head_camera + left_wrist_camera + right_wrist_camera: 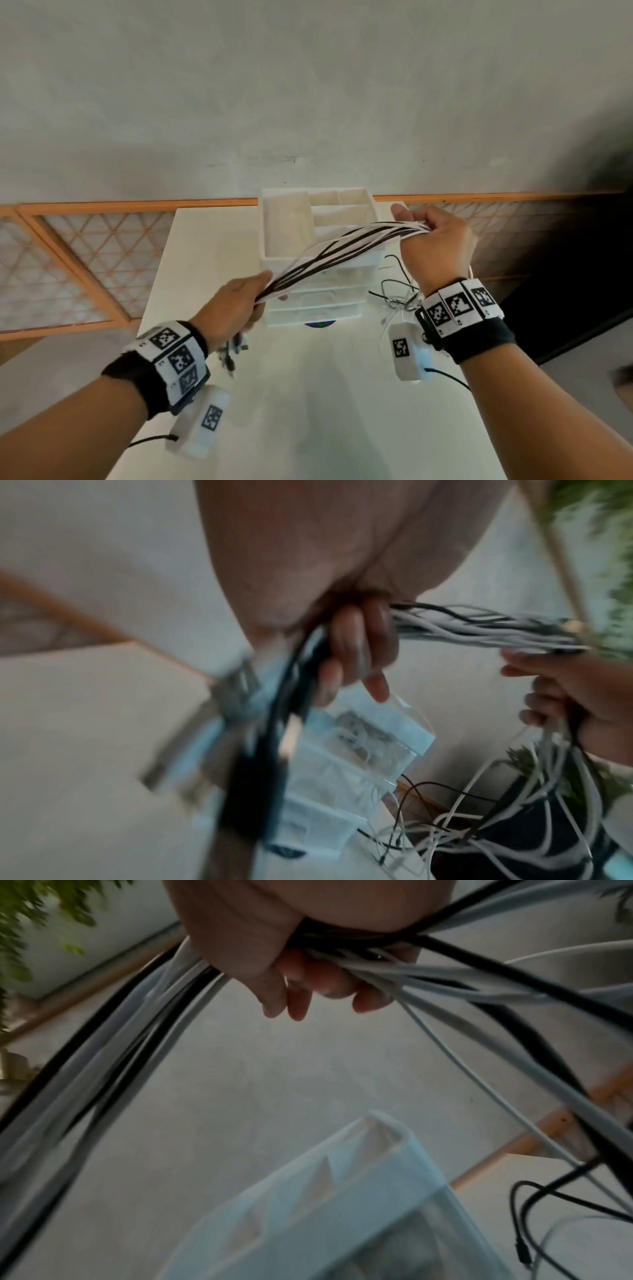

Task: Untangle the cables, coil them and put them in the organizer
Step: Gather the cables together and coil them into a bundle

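White and black cables (pixel 337 255), bunched together, run taut between the two hands above the organizer (pixel 317 236). We find the left hand (pixel 236 305) closed round one end of the bundle, fingers (pixel 356 653) curled over it, with plugs (pixel 233 349) dangling below the palm. The right hand (pixel 436 240) is likewise closed on the far end, fingers (pixel 308 988) wrapped round the strands; loose lengths fall from it to a tangle (pixel 397 294) on the white table (pixel 308 394), just right of the organizer.

In our judgement the step in hand is drawing the bundle straight before coiling. To do it well, we would keep tension even, let one hand slacken enough for strands to slide, and separate crossed cables one at a time instead of pulling hard, which could tighten the knot lying on the table. The organizer's top compartments look free; the blurred wrist views hint at something in the drawers.
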